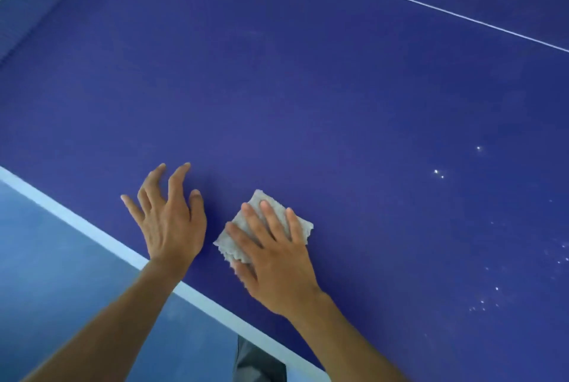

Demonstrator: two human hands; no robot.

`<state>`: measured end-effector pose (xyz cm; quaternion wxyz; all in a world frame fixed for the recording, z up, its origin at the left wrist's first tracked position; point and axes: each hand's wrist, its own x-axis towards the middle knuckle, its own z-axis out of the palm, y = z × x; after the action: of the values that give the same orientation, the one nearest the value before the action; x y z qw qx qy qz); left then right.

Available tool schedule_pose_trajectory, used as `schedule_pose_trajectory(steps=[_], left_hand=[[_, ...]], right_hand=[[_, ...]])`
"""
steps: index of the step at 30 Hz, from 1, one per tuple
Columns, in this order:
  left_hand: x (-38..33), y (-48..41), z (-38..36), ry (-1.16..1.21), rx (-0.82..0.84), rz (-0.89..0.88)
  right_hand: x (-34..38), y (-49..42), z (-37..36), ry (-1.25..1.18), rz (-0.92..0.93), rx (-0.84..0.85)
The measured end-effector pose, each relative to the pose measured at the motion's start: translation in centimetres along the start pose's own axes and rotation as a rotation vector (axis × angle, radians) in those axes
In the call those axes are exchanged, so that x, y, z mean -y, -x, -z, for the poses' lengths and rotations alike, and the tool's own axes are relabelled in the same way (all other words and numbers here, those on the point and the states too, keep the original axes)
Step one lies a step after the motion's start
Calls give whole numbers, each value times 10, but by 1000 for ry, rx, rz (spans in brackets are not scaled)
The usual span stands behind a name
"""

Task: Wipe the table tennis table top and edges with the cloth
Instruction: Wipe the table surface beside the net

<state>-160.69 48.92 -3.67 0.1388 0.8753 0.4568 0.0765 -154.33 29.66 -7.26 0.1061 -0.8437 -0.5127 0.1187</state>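
- Near the front edge of the blue tabletop, the right hand lies flat on a small grey cloth, fingers straight and spread, pressing it down rather than gripping it.
- Most of the cloth is under the palm and fingers; its frayed corners poke out on the far side and toward the left hand.
- The left hand is just beside it, open with the fingers splayed and slightly bent, holding nothing. Whether the fingertips touch the surface or hover above it, I cannot tell.
- Both hands sit a little inside the white edge line that runs along the near side.
- To the right, well apart from the cloth, pale specks dot the surface, and more are scattered lower down toward the corner of the view.
- A thin white line crosses the far part of the top.
- My read: this is top-wiping in progress, with the near strip in hand and the edges not yet touched.
- The next move likely calls for steady downward pressure and a sweep to the right toward those specks, keeping the cloth flat so it does not bunch.
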Motion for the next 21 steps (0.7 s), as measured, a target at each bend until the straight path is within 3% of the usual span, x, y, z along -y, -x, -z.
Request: schedule_pose_trajectory(steps=[3,8,10,12,16,18,19,21], left_hand=[[-7,59,-6,31,54,74],[-17,95,-23,-18,169,114],[-15,96,-24,-32,165,111],[-12,97,-26,-32,159,105],[-6,98,-29,-35,144,100],[-8,96,-30,-48,140,86],[-8,95,-30,-49,140,87],[-7,95,-31,-44,150,87]], right_hand=[[-54,46,16,35,-151,-14],[-132,65,53,-62,-885,-12],[-119,39,53,-132,-1037,-73],[-87,6,46,-113,-939,-77],[-13,-31,21,-32,-316,0],[-12,-38,19,9,-86,21],[-24,-47,23,17,-92,18],[-60,-69,33,34,-320,15]])
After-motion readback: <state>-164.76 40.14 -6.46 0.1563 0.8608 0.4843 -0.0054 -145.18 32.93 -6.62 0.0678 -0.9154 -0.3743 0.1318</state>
